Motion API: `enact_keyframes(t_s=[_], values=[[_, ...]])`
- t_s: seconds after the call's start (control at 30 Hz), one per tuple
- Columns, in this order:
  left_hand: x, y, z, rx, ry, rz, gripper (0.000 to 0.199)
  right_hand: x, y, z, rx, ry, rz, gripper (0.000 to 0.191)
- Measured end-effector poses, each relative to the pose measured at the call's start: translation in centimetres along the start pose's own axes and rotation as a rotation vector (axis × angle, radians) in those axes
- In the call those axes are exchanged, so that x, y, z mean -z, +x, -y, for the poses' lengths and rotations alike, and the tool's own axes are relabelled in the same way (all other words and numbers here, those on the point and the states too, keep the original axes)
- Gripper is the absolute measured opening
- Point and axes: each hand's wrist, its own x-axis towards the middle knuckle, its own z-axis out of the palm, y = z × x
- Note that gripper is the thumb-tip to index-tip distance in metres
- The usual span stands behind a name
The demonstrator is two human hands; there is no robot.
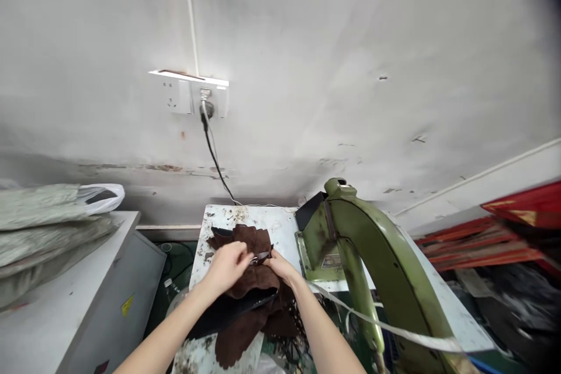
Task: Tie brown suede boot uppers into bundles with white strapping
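Brown and black leather-like pieces (249, 312) lie in a loose pile on the stained white table (280, 219). Over the pile, my left hand (228, 266) is closed around the handle end of a small metal tool (262, 256), perhaps snips or scissors; its exact shape is too small to tell. My right hand (280, 266) pinches the edge of a brown piece close to the tool's tip. The two hands are a short distance apart, with the tool between them.
A green machine (381, 234) with a curved arm stands at the right, a pale strap crossing it. On the left, folded sacks (48, 234) rest on a grey-white cabinet (109, 263). A cable runs from the wall socket (177, 96) behind the table. Red bundles (486, 239) are far right.
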Motion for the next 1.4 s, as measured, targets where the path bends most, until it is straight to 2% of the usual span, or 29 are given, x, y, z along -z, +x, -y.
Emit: enact_keyframes(t_s=[0.03,0.07,0.1,0.17,0.2,0.3,0.33,0.4,0.47,0.53,0.63,0.73,0.8,0.9,1.03,1.13,1.27,1.4], values=[[-0.7,0.2,-0.7,-0.125,0.078,0.073,0.043,0.1,0.0,0.0,0.005,0.037,0.021,0.039],[-1.6,0.6,-1.2,-0.207,0.162,0.15,0.056,0.2,-0.1,0.1,0.01,0.072,0.043,0.041],[-2.5,1.1,-1.3,-0.233,0.244,0.219,0.075,0.3,-0.1,0.2,0.015,0.104,0.062,0.042],[-4.2,2.3,-0.9,-0.186,0.401,0.327,0.111,0.4,0.0,0.3,0.023,0.155,0.089,0.042],[-5.0,2.9,-0.5,-0.153,0.465,0.361,0.122,0.6,0.0,0.2,0.024,0.176,0.095,0.042],[-6.4,4.3,1.0,-0.095,0.584,0.402,0.137,1.3,-0.4,-0.7,0.022,0.237,0.071,0.045],[-6.6,4.5,1.4,-0.086,0.599,0.407,0.138,1.6,-0.8,-1.3,0.027,0.254,0.036,0.047],[-6.7,4.8,2.1,-0.082,0.602,0.413,0.138,2.1,-2.2,-2.7,0.083,0.216,-0.134,0.048],[-6.7,4.9,2.4,-0.089,0.598,0.409,0.136,2.2,-4.2,-3.7,0.195,0.052,-0.373,0.044],[-6.6,4.9,2.5,-0.102,0.609,0.398,0.135,1.6,-6.3,-4.1,0.332,-0.177,-0.525,0.044],[-6.6,4.9,2.4,-0.11,0.649,0.393,0.127,-0.3,-7.7,-3.3,0.46,-0.416,-0.472,0.06],[-7.1,5.0,2.7,-0.097,0.696,0.389,0.123,-1.8,-6.6,-3.0,0.45,-0.555,-0.355,0.065],[-7.7,5.0,3.3,-0.105,0.702,0.375,0.124,-2.2,-5.3,-3.7,0.425,-0.604,-0.322,0.06],[-9.0,5.1,4.8,-0.141,0.7,0.337,0.125,-2.1,-4.0,-5.6,0.421,-0.629,-0.339,0.059],[-10.7,5.0,6.9,-0.186,0.702,0.254,0.122,-2.1,-3.3,-7.8,0.433,-0.64,-0.358,0.063],[-11.4,4.9,7.6,-0.196,0.709,0.209,0.119,-2.2,-3.0,-8.5,0.429,-0.643,-0.359,0.064],[-11.2,4.7,6.6,-0.168,0.752,0.223,0.119,-2.3,-3.3,-8.0,0.423,-0.659,-0.347,0.063],[-9.4,4.7,3.3,-0.098,0.829,0.336,0.119,-2.3,-4.3,-6.2,0.363,-0.676,-0.342,0.06]])
